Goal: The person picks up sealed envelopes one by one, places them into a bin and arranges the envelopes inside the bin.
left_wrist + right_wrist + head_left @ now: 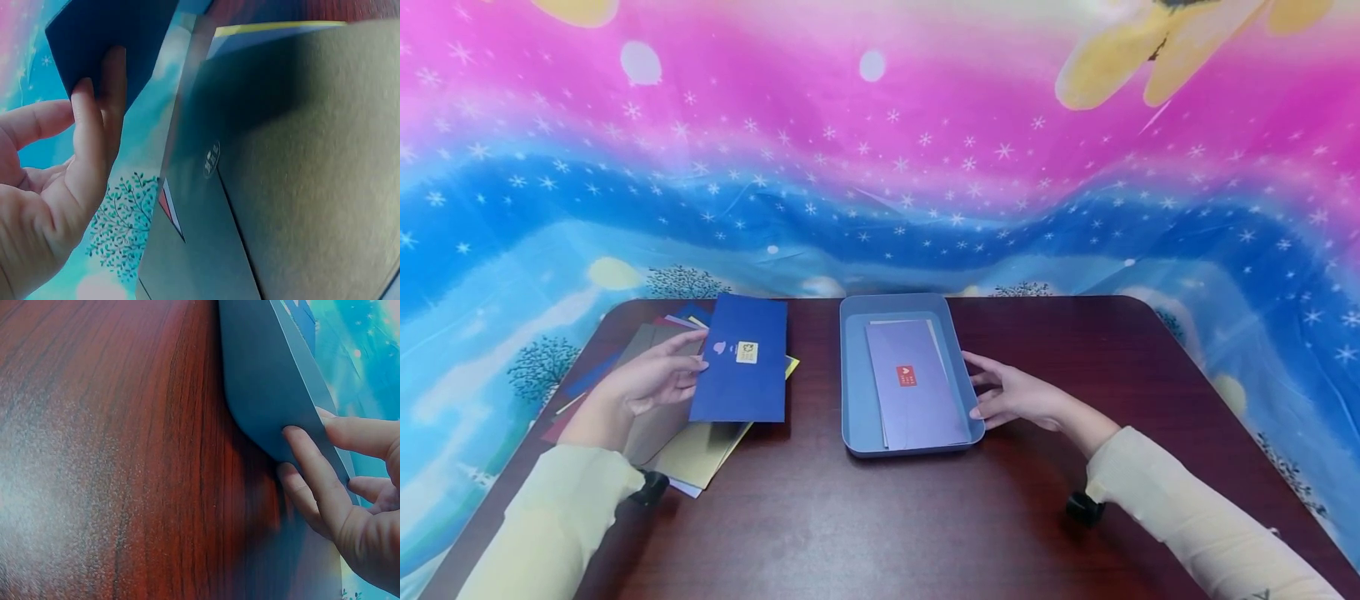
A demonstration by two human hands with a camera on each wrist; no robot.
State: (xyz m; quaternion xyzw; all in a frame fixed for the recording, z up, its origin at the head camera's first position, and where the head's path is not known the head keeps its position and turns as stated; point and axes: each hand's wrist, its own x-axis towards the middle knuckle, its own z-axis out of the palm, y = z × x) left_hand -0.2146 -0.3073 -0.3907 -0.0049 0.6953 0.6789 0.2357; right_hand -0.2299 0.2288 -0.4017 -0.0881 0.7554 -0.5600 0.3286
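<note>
My left hand (651, 375) holds a dark blue envelope (752, 321) by its left edge, pinched between thumb and fingers. It bears a pale square sticker and a small pinkish mark. Below it, a fanned pile of envelopes (658, 417) in brown, gold, blue, red and yellow lies on the table. In the left wrist view, the blue envelope (106, 44) stands tilted, its shadow falling on a gold one (325, 156). My right hand (1018, 396) grips the right side of a blue-grey tray (857, 417), fingers against the outer wall (269, 381) and thumb at the rim.
Inside the tray lies a lilac envelope (917, 417) with a red square sticker, over another pale one whose edge shows. The dark wooden table (820, 533) has rounded far corners. A pink and blue patterned cloth (820, 183) hangs behind it.
</note>
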